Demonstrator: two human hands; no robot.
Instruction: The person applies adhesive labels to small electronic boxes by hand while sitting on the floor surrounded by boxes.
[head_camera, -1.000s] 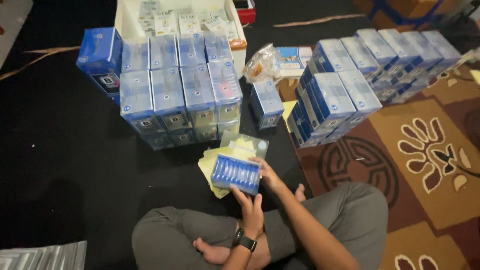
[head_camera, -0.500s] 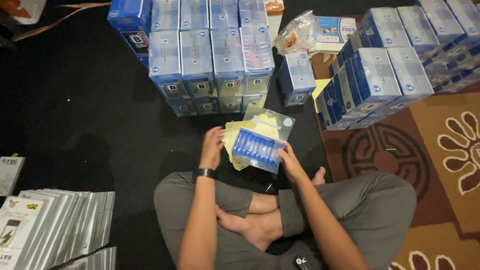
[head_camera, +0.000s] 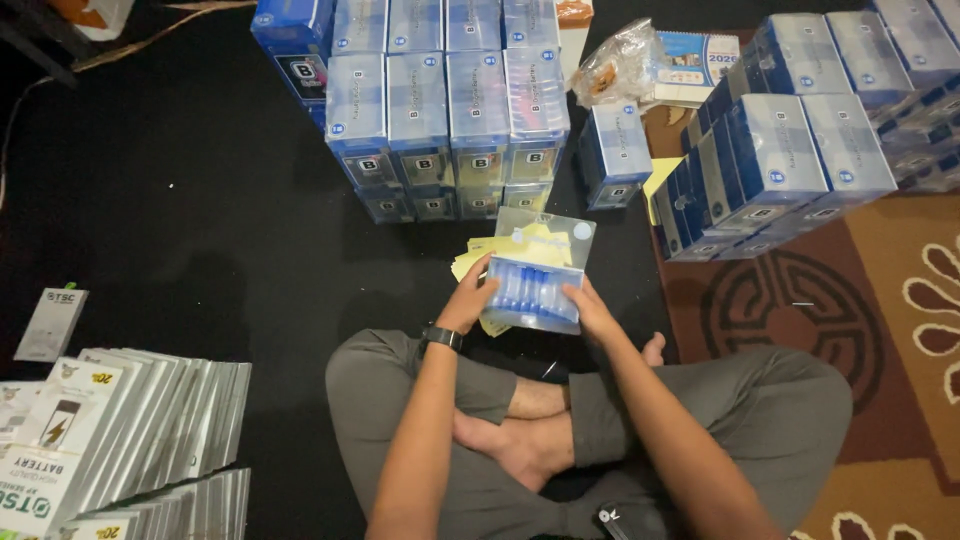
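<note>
Black floor lies open across the left half, the widest free room we have. At its lower left edge, a row of flat white packets stands packed on end. Ahead of us a block of blue boxes walls off the top. Over our crossed legs, our left hand and right hand are both closed on the sides of a clear plastic box holding a row of blue pieces, above some yellow sheets. Rightward, more blue boxes crowd a patterned rug.
</note>
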